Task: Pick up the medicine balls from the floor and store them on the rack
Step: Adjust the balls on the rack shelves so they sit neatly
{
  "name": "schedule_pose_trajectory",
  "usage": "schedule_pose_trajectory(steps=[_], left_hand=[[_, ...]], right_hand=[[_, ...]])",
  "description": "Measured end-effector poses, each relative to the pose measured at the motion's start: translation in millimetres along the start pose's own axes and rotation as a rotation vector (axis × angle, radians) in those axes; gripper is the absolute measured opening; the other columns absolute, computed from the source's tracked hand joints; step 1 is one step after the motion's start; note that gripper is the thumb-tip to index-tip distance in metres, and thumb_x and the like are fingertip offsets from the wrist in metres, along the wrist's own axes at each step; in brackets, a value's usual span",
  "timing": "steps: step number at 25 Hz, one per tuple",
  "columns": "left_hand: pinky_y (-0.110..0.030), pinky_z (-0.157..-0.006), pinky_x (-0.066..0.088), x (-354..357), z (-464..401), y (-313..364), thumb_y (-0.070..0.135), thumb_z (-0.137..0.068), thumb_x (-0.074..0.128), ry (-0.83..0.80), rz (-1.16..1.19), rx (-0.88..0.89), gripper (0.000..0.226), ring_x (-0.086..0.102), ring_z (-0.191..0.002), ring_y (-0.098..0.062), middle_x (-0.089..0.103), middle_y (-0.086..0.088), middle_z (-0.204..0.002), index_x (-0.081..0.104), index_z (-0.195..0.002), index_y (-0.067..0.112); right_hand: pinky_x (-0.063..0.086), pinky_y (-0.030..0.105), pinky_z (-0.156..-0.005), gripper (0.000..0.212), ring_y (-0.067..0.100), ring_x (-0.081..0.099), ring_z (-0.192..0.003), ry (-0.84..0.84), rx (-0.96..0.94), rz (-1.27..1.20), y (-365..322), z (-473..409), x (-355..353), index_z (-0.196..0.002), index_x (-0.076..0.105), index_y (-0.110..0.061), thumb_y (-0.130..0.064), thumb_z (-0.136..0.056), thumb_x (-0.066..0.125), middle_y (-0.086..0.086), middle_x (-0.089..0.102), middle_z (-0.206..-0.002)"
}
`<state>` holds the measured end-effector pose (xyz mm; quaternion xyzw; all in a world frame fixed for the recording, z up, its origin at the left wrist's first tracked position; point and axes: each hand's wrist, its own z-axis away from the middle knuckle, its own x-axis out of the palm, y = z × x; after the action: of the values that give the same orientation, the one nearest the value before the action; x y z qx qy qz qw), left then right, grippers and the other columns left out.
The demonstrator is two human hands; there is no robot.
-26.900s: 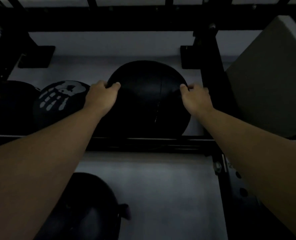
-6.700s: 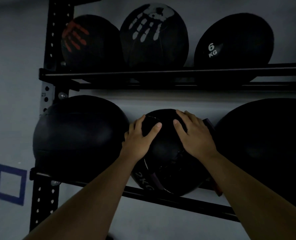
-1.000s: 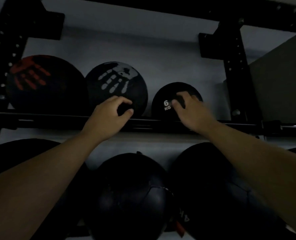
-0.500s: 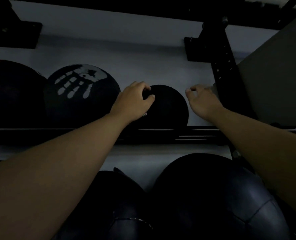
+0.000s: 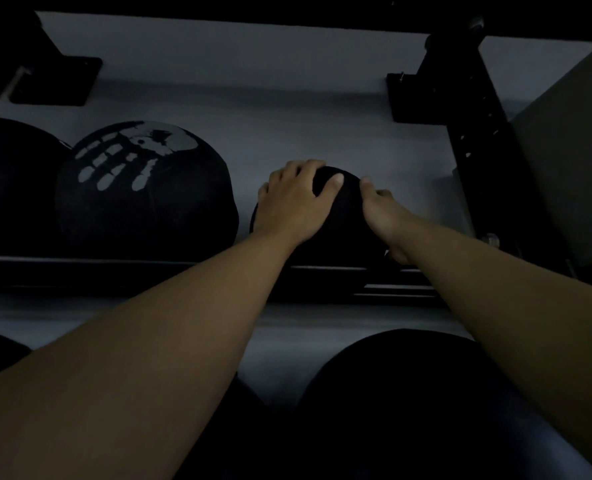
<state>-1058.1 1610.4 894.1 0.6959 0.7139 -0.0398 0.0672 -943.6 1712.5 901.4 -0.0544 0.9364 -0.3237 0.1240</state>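
Both hands clasp a small black medicine ball (image 5: 343,223) on the rack's upper shelf (image 5: 114,268), right of the handprint ball (image 5: 145,188): left hand (image 5: 292,206) draped over its top, right hand (image 5: 382,216) cupping its side. Seating it snugly between the rails should prevent rolling. Dim light hides its markings.
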Motion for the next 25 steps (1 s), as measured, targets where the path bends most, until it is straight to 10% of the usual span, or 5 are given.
schedule_pose_trajectory(steps=[18, 25], left_hand=[[-0.046, -0.117, 0.033, 0.3, 12.7, -21.7, 0.059, -0.103, 0.034, 0.181, 0.034, -0.108, 0.055, 0.041, -0.14, -0.026, 0.046, -0.003, -0.151, 0.047, -0.148, 0.029], [-0.052, -0.119, 0.029, -10.7, 12.6, -19.7, 0.059, -0.105, 0.026, 0.048, -0.026, -0.114, 0.059, 0.033, -0.146, -0.029, 0.035, -0.005, -0.161, 0.035, -0.155, 0.029]], right_hand=[[0.042, 0.049, -0.111, 0.092, 0.033, 0.057, -0.119, 0.117, -0.273, -0.065, -15.8, -24.1, 38.4, -0.135, 0.057, -0.029, -0.081, -0.071, 0.018, 0.012, 0.057, -0.135], [0.029, 0.027, -0.111, 0.062, 0.029, 0.045, -0.138, 0.04, -0.317, 0.065, -20.8, -23.1, 28.6, -0.154, 0.04, -0.016, -0.053, -0.107, 0.021, 0.012, 0.044, -0.156]])
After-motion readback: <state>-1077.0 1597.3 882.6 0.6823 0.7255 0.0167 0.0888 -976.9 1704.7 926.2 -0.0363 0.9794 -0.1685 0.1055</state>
